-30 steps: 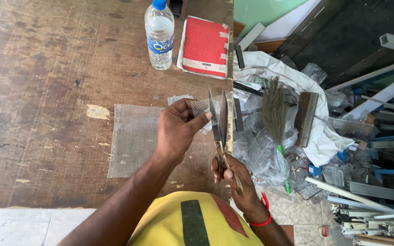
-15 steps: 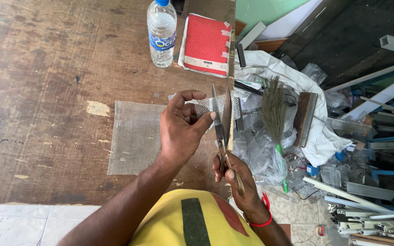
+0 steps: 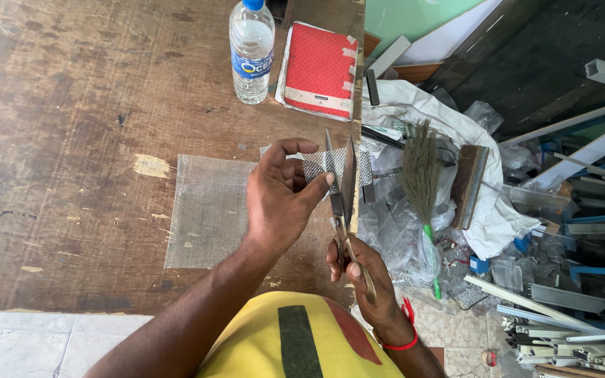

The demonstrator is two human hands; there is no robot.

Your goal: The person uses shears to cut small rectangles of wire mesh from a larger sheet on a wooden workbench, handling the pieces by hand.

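Over the near right edge of the scarred wooden table [image 3: 71, 140], the left hand [image 3: 281, 199] is pinching a small strip of grey woven mesh [image 3: 320, 164] between thumb and fingertips. The right hand [image 3: 358, 276] is clenching metal scissors [image 3: 341, 196], blades parted around the strip. A larger mesh sheet [image 3: 208, 210] is lying flat just left.
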